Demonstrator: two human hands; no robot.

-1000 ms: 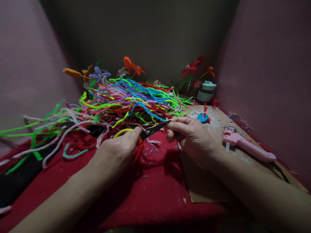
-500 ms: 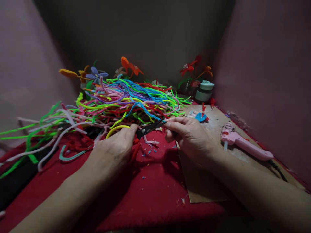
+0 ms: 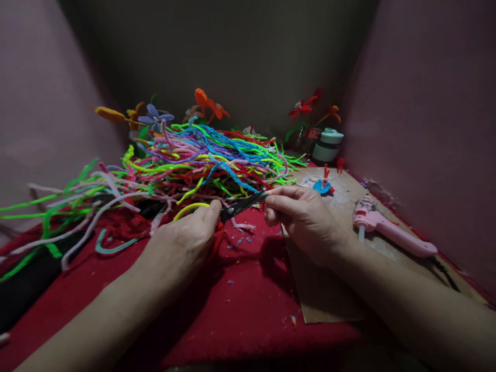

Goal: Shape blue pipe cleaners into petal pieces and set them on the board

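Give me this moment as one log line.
left hand: gripping scissors | right hand: pinched at scissors' tips, any held piece unclear | nearby: fuzzy-stem pile, pink glue gun on cardboard

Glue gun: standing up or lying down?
Lying down: the pink glue gun rests on the brown board, its long handle stretched along the surface.

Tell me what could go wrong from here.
Cut: the scissors reach right up to the right hand, so a slip of the left hand could nick a finger.
Snag: the stems lie close behind the scissors and might catch.
Burn: the glue gun lies close to the right forearm; if hot, which I can't tell, it could hurt.
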